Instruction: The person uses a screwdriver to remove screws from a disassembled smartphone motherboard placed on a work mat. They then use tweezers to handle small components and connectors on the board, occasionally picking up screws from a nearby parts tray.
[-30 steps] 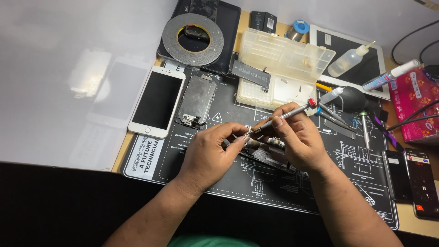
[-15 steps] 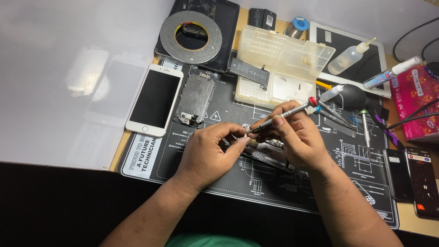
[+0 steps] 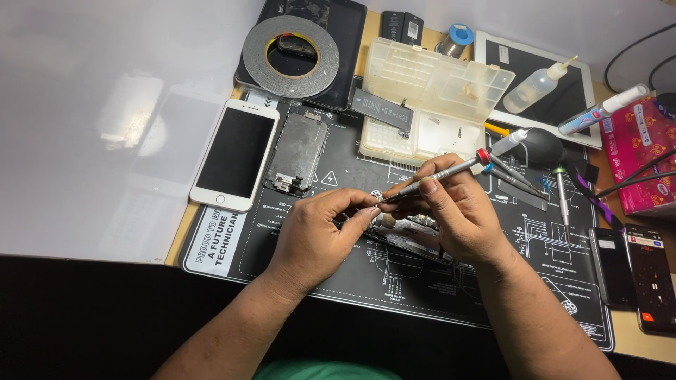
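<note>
Near centre, on black work mat [image 3: 436, 288]: left hand [image 3: 317, 236] fingers pinch one opened phone body [image 3: 412, 236]; right hand [image 3: 458, 211] fingers grip one screwdriver [image 3: 436, 174], tip touching it. Left: one white phone [image 3: 236, 153]. Far: one tape roll [image 3: 290, 46], one parts box [image 3: 433, 91].

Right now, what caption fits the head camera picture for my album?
Right hand holds a screwdriver to an opened phone steadied by the left hand on a black mat.

Two bare forearms rise from the bottom edge of the frame and converge at its centre. The left hand [image 3: 318, 236] lies knuckles-up, thumb and forefinger pinched together. The right hand [image 3: 452, 211], just right of it, curls its fingers closed, fingertips meeting the left hand's.
</note>
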